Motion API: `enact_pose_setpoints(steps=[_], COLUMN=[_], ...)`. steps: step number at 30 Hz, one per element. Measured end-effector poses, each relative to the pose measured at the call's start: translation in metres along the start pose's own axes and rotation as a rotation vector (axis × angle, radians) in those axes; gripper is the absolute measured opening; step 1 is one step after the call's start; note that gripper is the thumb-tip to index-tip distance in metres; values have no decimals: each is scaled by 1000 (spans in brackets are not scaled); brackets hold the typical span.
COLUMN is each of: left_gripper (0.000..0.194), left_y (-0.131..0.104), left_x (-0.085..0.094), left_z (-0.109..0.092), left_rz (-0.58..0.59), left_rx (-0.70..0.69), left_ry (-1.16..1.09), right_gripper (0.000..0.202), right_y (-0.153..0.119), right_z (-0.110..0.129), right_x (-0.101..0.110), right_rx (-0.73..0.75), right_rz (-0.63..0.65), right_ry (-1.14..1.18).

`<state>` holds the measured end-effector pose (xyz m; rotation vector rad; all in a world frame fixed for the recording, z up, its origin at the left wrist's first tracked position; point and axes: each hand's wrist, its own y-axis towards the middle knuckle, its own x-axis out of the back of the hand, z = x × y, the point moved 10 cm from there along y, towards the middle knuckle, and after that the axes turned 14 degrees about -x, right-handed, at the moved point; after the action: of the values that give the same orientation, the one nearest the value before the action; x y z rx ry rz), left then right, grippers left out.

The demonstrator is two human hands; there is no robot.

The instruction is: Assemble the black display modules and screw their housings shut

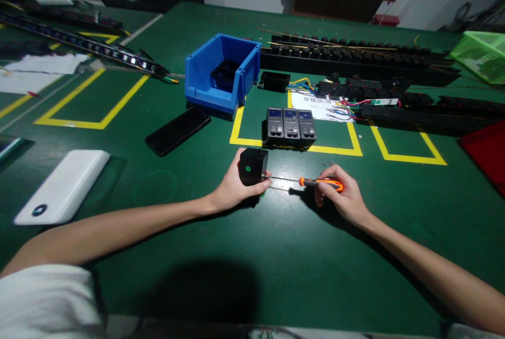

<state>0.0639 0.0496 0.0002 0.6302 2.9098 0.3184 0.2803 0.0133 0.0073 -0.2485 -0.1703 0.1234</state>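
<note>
My left hand (233, 184) is wrapped round a black box-shaped module (252, 164) with a green dot on its face. It holds the module just over the green table. In my right hand (344, 194) is a screwdriver (321, 183) with an orange and black handle, lying nearly level. Its thin shaft points left, and the tip meets the module's right side; whether it sits in a screw I cannot tell. Several tiny screws (328, 163) lie just beyond my right hand. Behind the module stand 3 dark modules (291, 127) in a row, with small displays and ports.
A blue bin (209, 98) with black parts stands behind my left hand. A black phone (178, 131) and a white power bank (65, 186) lie to the left. Black rails with wires (394, 94) stretch across the back right, near a green basket (483, 55) and a red object (487, 157).
</note>
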Motion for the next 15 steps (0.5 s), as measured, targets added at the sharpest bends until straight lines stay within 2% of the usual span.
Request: enact_pose_setpoints(steps=[15], left_gripper=[57], left_y=[0], left_x=[-1], left_z=[-1], left_rz=[1], left_rx=[-4], left_ry=[-3], right_gripper=[22], right_y=[-1], right_z=[1], right_x=[0], right_rx=[4], right_rz=[-1], right_ry=[-9])
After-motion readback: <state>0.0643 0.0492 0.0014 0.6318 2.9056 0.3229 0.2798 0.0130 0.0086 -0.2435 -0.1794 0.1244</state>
